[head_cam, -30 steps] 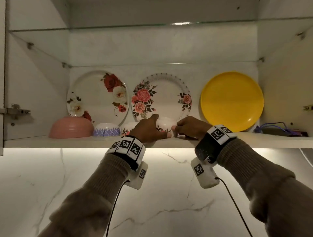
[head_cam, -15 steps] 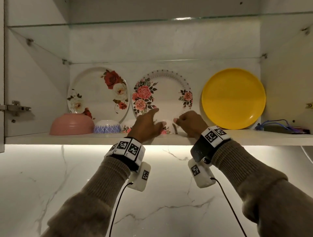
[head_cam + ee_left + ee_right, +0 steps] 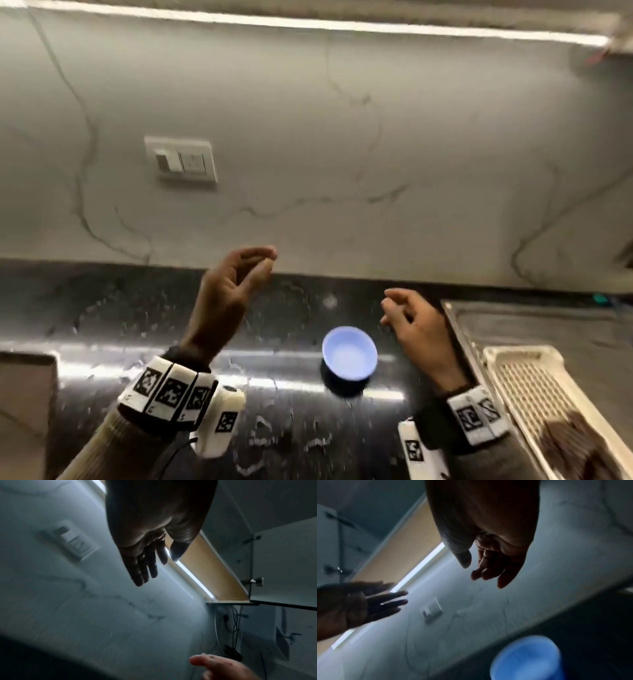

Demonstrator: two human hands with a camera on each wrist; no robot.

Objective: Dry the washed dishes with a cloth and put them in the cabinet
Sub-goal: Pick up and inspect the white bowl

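A small blue bowl (image 3: pixel 349 353) stands upright on the wet black counter (image 3: pixel 137 308); it shows blurred in the right wrist view as the blue bowl (image 3: pixel 525 658). My left hand (image 3: pixel 236 284) hovers above the counter to the bowl's left, fingers loosely extended and empty; the left hand (image 3: pixel 150 561) also shows bare against the wall. My right hand (image 3: pixel 411 318) floats just right of the bowl, fingers relaxed, holding nothing; the right hand (image 3: pixel 488 568) shows the same. A dark cloth (image 3: pixel 572 445) lies in the cream drying rack (image 3: pixel 524 387) at the right.
A marble backsplash with a switch plate (image 3: pixel 181 159) rises behind the counter. A steel sink drainboard (image 3: pixel 534 318) sits at the right under the rack. The cabinet's lit underside (image 3: pixel 308 24) runs along the top. A pale box edge (image 3: pixel 24 394) stands at the left.
Both hands have let go of the floral bowl on the cabinet shelf and dropped to counter height. My view has swung down from the cabinet to the counter and the blue bowl.
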